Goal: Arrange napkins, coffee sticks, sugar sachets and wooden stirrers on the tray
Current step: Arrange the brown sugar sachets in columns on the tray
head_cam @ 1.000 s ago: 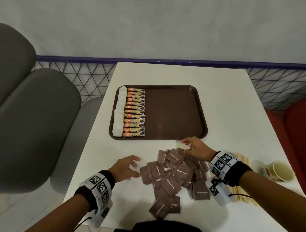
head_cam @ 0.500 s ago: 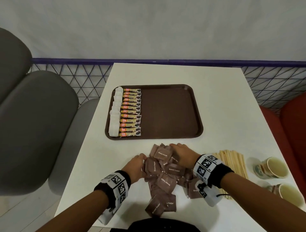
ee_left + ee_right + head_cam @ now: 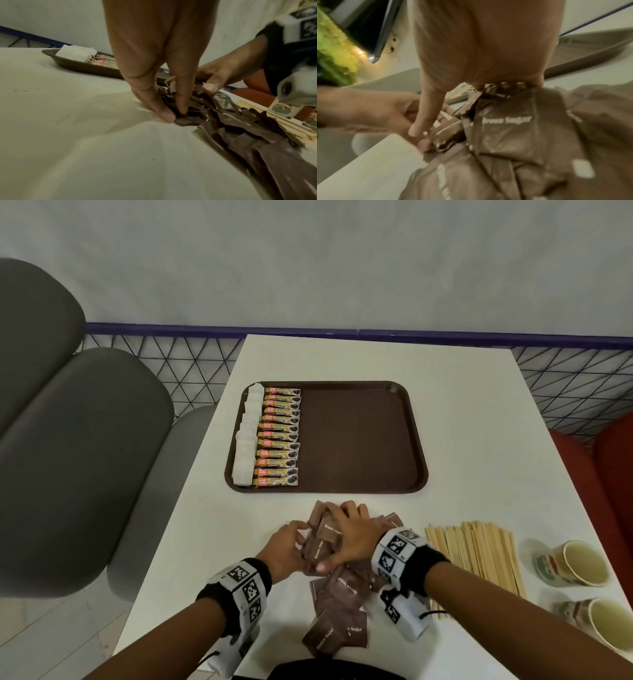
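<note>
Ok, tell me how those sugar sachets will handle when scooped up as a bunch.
Probably floppy: the sachets bend and crumple between both hands. Their glossy wrappers suggest they slip apart easily. They look light, since the pile lies loosely scattered.

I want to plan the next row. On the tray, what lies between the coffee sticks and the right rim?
Nothing: in the head view the tray floor is bare from the coffee sticks to the right rim. The sugar sachets are not on it yet.
</note>
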